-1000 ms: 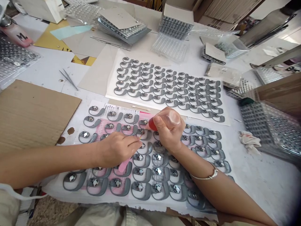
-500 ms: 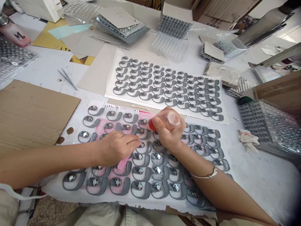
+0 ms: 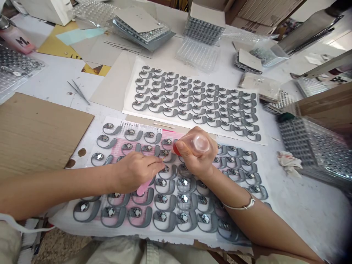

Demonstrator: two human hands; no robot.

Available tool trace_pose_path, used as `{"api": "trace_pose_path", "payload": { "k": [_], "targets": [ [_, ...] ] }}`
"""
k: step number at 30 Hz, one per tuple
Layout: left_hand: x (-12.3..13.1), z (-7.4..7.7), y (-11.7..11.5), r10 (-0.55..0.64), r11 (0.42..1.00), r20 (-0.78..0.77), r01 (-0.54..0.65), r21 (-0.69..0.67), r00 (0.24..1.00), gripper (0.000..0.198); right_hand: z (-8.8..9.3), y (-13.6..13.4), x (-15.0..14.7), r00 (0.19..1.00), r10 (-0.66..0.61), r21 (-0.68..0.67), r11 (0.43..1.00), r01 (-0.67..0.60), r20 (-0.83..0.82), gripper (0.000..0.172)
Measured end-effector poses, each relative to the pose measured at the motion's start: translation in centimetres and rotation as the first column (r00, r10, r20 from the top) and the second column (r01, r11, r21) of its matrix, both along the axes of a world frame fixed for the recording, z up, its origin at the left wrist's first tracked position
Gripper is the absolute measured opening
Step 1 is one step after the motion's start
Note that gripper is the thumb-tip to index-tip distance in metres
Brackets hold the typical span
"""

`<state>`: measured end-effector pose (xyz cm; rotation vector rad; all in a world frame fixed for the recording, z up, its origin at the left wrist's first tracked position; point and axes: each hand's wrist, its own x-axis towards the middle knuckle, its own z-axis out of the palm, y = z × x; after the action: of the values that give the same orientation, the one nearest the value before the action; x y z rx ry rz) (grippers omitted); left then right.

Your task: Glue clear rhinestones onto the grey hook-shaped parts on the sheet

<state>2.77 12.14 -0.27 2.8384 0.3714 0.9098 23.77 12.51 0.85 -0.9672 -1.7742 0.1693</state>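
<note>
My left hand is closed around a slim tool with a flat pink end. The tool's kind is not clear; a small yellowish tip shows at my fingertips, beside one of the grey curved pieces. My right hand grips a clear squeeze bottle, tilted with its red cap pointing left and down near that same piece. Rows of grey curved pieces, each bearing a round shiny metal part, lie beneath both hands on a sheet. My right hand hides some of them.
A second white sheet of grey pieces lies behind. A cotton swab sits between the sheets. Tweezers and brown cardboard are left. Crumpled tissue and stacked trays stand right, with a clear tray farther back.
The bottle in my right hand has tipped slightly, its red cap shifting a little left. My left hand stays almost still with the pink tool.
</note>
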Motion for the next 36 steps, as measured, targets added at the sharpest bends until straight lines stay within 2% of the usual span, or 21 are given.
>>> {"api": "trace_pose_path", "payload": {
  "k": [10, 23, 26, 31, 36],
  "targets": [
    [-0.1, 0.0, 0.0, 0.012, 1.0, -0.03, -0.013, -0.008, 0.999, 0.025, 0.4, -0.3, -0.1, 0.999, 0.004, 0.023, 1.0, -0.005, 0.045, 0.014],
    [-0.1, -0.2, 0.0, 0.002, 0.999, -0.049, -0.004, -0.04, 0.999, 0.026, 0.2, -0.3, -0.1, 0.999, 0.042, 0.024, 0.999, -0.042, 0.008, 0.014],
    [-0.1, 0.1, 0.2, -0.011, 0.994, -0.046, 0.006, -0.11, 0.999, 0.024, 0.2, -0.3, -0.1, 0.999, 0.034, 0.001, 0.999, -0.034, -0.012, 0.015],
    [-0.1, 1.2, 0.8, 0.034, 0.946, 0.095, -0.001, -0.324, 0.995, 0.018, 0.2, -0.3, -0.2, 0.999, 0.038, -0.037, 0.999, -0.039, -0.029, 0.015],
    [-0.1, 1.1, 1.4, 0.029, 0.941, 0.099, 0.006, -0.337, 0.995, 0.021, 0.3, -0.3, -0.2, 0.999, 0.039, -0.029, 0.999, -0.04, -0.024, 0.016]
  ]
}}
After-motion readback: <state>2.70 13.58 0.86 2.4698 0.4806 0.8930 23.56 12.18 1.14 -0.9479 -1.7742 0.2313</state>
